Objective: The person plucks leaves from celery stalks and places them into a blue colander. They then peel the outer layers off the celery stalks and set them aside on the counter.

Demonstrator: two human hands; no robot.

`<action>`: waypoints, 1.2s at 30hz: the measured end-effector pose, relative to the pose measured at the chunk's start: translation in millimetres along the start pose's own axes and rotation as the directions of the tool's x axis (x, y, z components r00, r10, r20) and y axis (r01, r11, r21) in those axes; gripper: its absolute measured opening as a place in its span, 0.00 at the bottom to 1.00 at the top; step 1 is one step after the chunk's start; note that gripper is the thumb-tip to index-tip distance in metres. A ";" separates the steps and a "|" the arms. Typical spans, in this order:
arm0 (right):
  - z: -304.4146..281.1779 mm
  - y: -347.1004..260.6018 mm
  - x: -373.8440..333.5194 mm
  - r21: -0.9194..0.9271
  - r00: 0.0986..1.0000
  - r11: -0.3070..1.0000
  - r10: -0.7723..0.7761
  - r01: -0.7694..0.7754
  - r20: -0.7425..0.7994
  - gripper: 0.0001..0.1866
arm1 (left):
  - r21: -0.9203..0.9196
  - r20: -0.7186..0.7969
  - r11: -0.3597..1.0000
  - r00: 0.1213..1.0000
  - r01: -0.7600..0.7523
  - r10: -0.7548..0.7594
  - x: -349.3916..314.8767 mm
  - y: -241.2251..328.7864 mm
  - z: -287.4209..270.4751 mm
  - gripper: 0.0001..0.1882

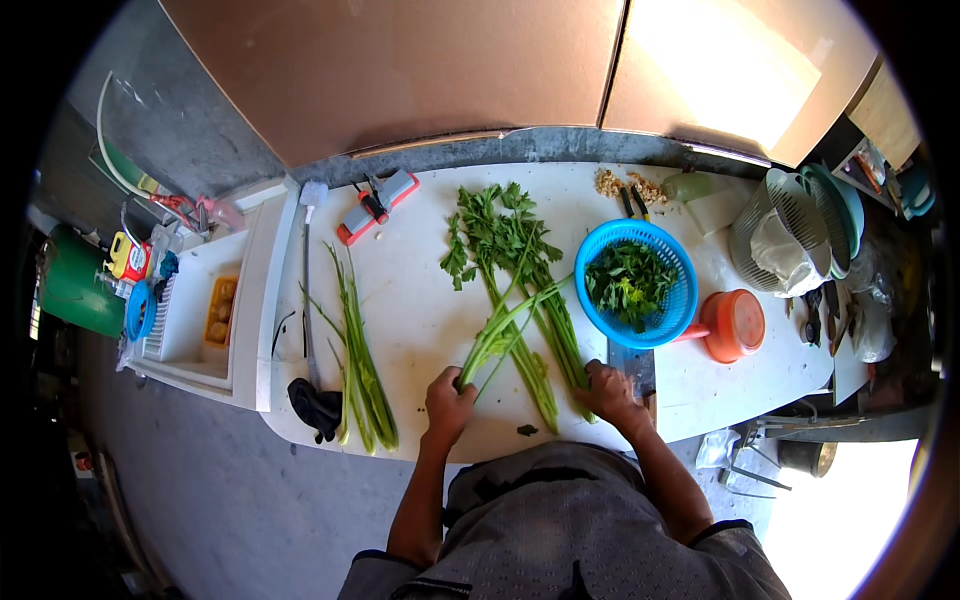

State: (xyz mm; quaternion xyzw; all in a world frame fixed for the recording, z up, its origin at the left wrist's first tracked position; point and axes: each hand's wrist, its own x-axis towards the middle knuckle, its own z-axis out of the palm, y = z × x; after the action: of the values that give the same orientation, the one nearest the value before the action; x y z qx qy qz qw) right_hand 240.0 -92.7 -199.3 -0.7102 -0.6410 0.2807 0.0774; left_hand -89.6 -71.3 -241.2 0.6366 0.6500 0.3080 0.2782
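Leafy celery stalks (570, 345) lie on the white table, their leaves toward the far side. My left hand (450, 402) is closed around the ends of a few celery stalks (500, 335) that slant up to the right across the others. Curled fingers of my right hand (610, 393) grip the lower end of the right-hand celery stalks, beside a wide metal blade (634, 368). That blade is partly hidden under a blue basket (690, 285) holding loose green leaves (628, 283). Left of my hands lies a bunch of bare celery stalks (365, 385).
A red dipper (735, 325) sits right of the basket. A grey and red tool (378, 205) and a long-handled brush (312, 195) lie at left, near a white sink (250, 300). Plastic baskets (790, 220) stand at far right. Peanut-like bits (610, 184) lie by the wall.
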 end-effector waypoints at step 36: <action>-50.0 -80.4 -43.6 0.310 0.797 0.749 -0.463 0.586 -0.389 0.20 | -0.957 0.181 0.257 0.970 0.135 0.163 77.7 153.5 -36.5 0.16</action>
State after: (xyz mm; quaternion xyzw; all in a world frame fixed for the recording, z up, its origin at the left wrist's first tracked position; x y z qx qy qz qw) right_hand 194.4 -108.4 -107.0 -0.4985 -0.7228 0.2701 0.3951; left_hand -19.1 4.6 -99.1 0.3725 0.2816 0.5622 0.6826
